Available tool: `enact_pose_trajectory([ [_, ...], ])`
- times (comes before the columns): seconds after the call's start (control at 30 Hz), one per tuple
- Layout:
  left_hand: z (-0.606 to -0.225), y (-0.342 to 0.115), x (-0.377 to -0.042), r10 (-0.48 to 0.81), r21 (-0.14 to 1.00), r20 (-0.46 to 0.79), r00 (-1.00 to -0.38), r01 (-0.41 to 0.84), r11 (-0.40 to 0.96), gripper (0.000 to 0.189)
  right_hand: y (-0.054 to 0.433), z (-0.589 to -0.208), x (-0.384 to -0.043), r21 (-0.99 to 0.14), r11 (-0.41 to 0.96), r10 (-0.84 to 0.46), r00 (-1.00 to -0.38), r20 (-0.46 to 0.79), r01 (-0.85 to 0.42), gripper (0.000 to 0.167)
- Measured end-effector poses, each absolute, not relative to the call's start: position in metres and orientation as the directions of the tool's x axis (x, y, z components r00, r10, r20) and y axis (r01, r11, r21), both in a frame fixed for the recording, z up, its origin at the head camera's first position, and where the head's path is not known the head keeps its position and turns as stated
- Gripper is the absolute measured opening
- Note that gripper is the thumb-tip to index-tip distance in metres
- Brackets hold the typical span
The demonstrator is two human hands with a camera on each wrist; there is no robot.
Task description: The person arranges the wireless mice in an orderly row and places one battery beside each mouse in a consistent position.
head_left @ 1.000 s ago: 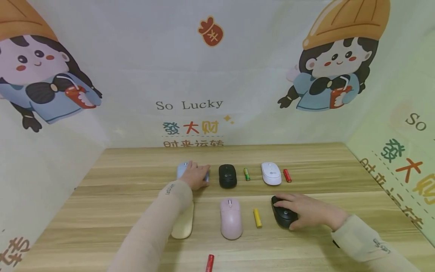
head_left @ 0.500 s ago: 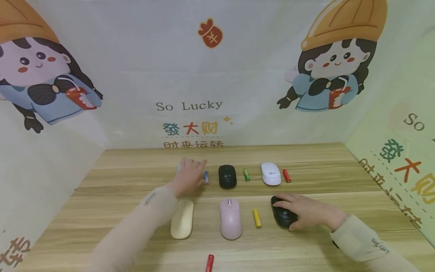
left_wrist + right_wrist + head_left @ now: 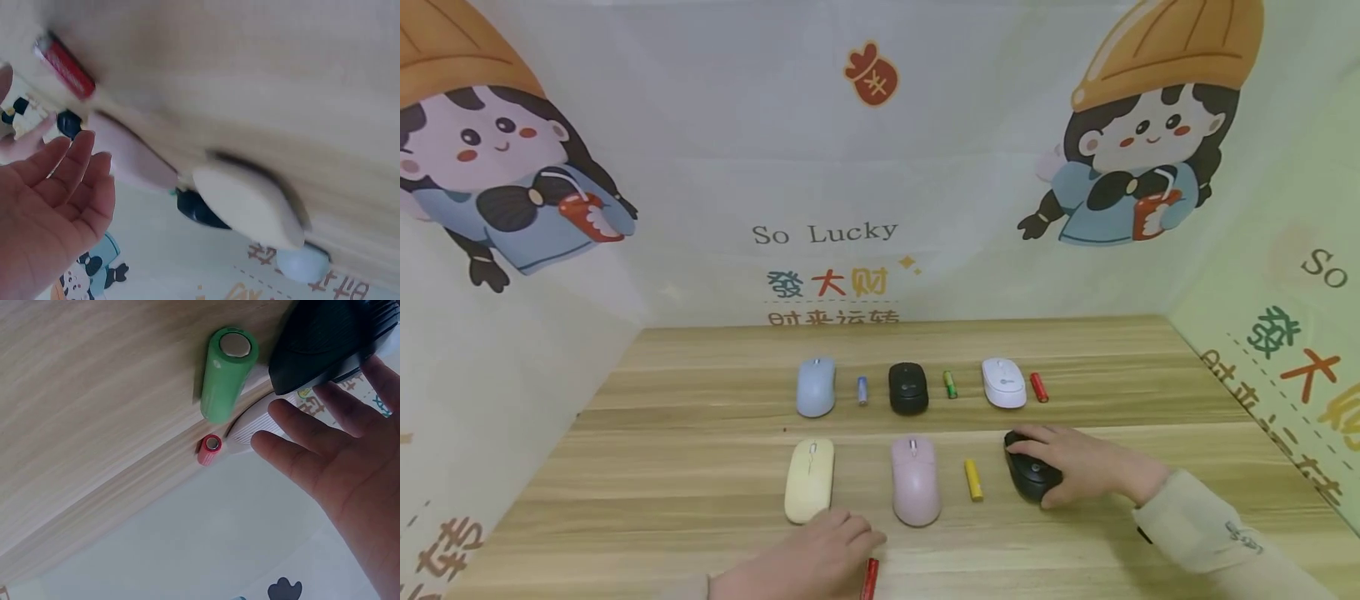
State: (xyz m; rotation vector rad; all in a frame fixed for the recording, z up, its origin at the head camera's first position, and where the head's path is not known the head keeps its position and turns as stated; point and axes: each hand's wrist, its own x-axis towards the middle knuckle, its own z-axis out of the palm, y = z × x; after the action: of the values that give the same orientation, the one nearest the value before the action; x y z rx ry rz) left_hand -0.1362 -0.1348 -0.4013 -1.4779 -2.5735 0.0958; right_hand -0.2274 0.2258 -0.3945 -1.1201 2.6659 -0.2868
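My right hand (image 3: 1090,465) holds a black mouse (image 3: 1030,475) at the front right, thumb on its near side and fingers on its far side. In the right wrist view a green battery (image 3: 228,378) lies beside this mouse; the head view hides it. My left hand (image 3: 808,558) is low over the front of the table with relaxed, bent fingers and holds nothing. Just right of its fingertips lies a red battery (image 3: 869,578), also a red battery (image 3: 64,67) in the left wrist view. A cream mouse (image 3: 809,483) and a pink mouse (image 3: 916,483) lie beyond it.
Along the back row are a blue mouse (image 3: 816,387), blue battery (image 3: 862,391), black mouse (image 3: 908,388), green battery (image 3: 951,384), white mouse (image 3: 1003,383) and red battery (image 3: 1039,387). Right of the pink mouse lies a yellow battery (image 3: 973,480). Printed cloth walls (image 3: 955,183) enclose the table.
My left hand has left the blue mouse at the back and come toward the front, near the red battery. The blue mouse and blue battery now show fully. My right hand stays put.
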Motion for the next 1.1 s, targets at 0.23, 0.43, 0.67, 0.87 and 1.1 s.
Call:
enact_pose_trajectory([
  [0.23,-0.420,-0.134,-0.129,0.901,-0.108,0.117,-0.418,0.896,0.430,0.043,0.227,-0.395,-0.226,-0.272,0.670,-0.736,-0.666,-0.123,-0.691,0.067],
  [0.43,-0.429,-0.129,-0.127,0.909,-0.215,0.182,-0.375,0.887,0.409,0.023,0.227,-0.395,-0.225,-0.270,0.667,-0.738,-0.664,-0.118,-0.694,0.067],
  [0.67,-0.428,-0.127,-0.125,0.904,-0.192,0.162,-0.396,0.886,0.423,0.024,0.228,-0.396,-0.225,-0.266,0.667,-0.738,-0.666,-0.106,-0.696,0.067],
  [0.87,-0.424,-0.124,-0.126,0.899,-0.141,0.109,-0.424,0.889,0.436,0.029,0.228,-0.396,-0.224,-0.279,0.666,-0.738,-0.667,-0.106,-0.692,0.066],
  [1.1,-0.422,-0.121,-0.129,0.904,-0.144,0.087,-0.418,0.893,0.427,0.029,0.228,-0.394,-0.223,-0.288,0.673,-0.731,-0.672,-0.116,-0.682,0.066],
])
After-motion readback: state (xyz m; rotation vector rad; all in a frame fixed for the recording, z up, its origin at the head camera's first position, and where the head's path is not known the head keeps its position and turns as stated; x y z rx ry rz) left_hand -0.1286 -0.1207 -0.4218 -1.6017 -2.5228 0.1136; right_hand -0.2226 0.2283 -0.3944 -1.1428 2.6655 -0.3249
